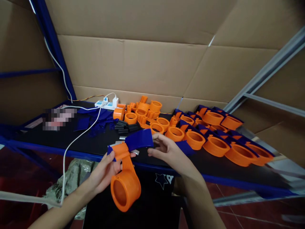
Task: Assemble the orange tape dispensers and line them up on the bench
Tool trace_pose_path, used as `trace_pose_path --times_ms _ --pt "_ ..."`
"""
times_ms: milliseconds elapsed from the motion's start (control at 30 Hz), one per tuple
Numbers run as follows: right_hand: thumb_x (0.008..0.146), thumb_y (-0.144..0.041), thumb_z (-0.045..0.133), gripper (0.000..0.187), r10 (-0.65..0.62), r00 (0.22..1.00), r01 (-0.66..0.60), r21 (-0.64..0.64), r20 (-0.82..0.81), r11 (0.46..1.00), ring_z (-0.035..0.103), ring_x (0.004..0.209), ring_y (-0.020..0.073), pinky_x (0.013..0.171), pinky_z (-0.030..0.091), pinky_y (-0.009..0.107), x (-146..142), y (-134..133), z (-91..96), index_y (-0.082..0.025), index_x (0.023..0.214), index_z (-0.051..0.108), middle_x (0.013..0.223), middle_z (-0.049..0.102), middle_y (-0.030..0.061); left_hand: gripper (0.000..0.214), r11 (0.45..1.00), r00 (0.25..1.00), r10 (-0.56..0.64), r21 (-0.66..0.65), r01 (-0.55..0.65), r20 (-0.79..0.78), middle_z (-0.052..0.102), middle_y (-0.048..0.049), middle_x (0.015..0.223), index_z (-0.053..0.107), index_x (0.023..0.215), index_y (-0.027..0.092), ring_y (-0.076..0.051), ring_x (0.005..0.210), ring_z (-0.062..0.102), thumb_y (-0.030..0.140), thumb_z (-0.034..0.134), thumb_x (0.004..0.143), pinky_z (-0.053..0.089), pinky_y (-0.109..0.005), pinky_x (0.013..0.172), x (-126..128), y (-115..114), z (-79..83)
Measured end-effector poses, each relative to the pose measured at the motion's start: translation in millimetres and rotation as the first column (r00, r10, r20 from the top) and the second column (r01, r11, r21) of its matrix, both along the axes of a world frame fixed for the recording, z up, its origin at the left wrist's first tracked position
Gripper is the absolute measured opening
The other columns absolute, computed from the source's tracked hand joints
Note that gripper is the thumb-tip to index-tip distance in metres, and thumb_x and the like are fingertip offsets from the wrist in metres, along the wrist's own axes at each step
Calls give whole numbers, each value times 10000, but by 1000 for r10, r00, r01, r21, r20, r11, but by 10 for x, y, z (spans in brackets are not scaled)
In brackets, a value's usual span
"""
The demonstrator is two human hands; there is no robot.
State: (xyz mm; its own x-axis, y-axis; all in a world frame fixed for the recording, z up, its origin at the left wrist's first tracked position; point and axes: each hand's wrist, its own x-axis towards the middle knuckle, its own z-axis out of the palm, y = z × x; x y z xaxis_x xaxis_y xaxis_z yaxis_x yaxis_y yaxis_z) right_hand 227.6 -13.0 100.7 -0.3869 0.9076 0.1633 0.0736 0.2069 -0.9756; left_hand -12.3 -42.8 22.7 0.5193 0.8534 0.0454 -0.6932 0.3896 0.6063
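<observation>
My left hand (106, 171) is closed around the head of an orange tape dispenser (125, 187), with the thumb on its blue end piece. The dispenser's round ring hangs down toward me, and a toothed metal edge shows at its head. A blue plastic flap (139, 140) sticks out from the head to the right. At the flap's far end is my right hand (168, 148), thumb and fingers apart; whether a fingertip touches the flap is hard to see. Small black tubes (126, 126) and a metal strip (135, 152) lie just behind the dispenser.
Rows of orange dispensers with blue flaps (216, 146) fill the table's right side. Loose orange parts (140, 113) are heaped at the back middle. Blue plastic pieces (100, 121) lie at left, near a white power strip (109, 104). A white cable (82, 133) hangs over the front edge.
</observation>
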Motion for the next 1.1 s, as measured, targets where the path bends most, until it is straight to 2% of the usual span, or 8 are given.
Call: trace_pose_path --times_ms 67,133,233,333,400,567,767,1100 --pt "827 -362 760 378 -81 989 63 144 122 988 658 1060 202 832 607 329 87 -62 76 -221 1130 584 1238 628 75 505 995 992 100 13 -99 -78 712 -179 1254 567 1356 189 -308 1006 730 408 655 911 546 -421 895 -5 -17 2" --pt "786 -357 809 615 -169 958 86 329 233 941 548 1291 264 1002 546 425 161 -149 177 -280 1317 511 1464 493 94 512 986 974 162 52 -156 -157 746 -156 1177 564 1351 204 -311 1026 722 320 713 875 540 -411 899 -3 -42 3" --pt "783 -353 819 728 -175 873 -73 475 456 877 396 1437 304 1150 402 526 186 -274 272 -331 1426 480 1551 420 79 483 985 962 149 116 -125 -230 771 -131 1070 599 1290 208 -312 1024 720 276 755 839 547 -380 855 20 -92 12" --pt "839 -305 767 492 -158 760 -197 455 630 868 494 1369 284 1132 431 500 145 -319 245 -334 1308 620 1481 522 53 431 987 959 111 144 -76 -259 766 -124 1040 630 1212 202 -320 1017 718 285 778 816 555 -370 814 58 -134 27" --pt "849 -280 752 437 -201 730 -178 465 653 867 559 1304 271 1100 467 470 126 -308 208 -322 1272 650 1431 574 46 423 988 953 131 118 -103 -272 767 -127 1028 627 1210 195 -311 1003 721 301 772 827 555 -376 827 74 -138 42" --pt "924 -321 668 470 -359 795 20 570 489 821 600 1237 258 1064 485 445 111 -310 253 -300 1381 563 1347 634 54 498 932 909 349 -21 -363 -230 730 -158 1175 612 1265 180 -311 1063 698 505 661 891 569 -403 856 45 -36 102" --pt "988 -337 580 501 -128 846 -148 459 517 876 566 1277 222 1101 461 402 -124 -384 235 -320 1478 479 1436 548 56 463 905 894 418 -11 -425 -159 725 -108 1184 593 1299 211 -285 1111 682 449 665 909 549 -410 940 25 9 132" --pt "1026 -389 496 494 -11 785 -257 341 620 904 472 1370 222 1173 380 395 -236 -294 114 -334 1513 428 1530 441 41 457 869 850 483 -1 -494 -209 736 -95 1103 633 1208 201 -293 1049 697 447 745 840 545 -451 945 33 31 2"
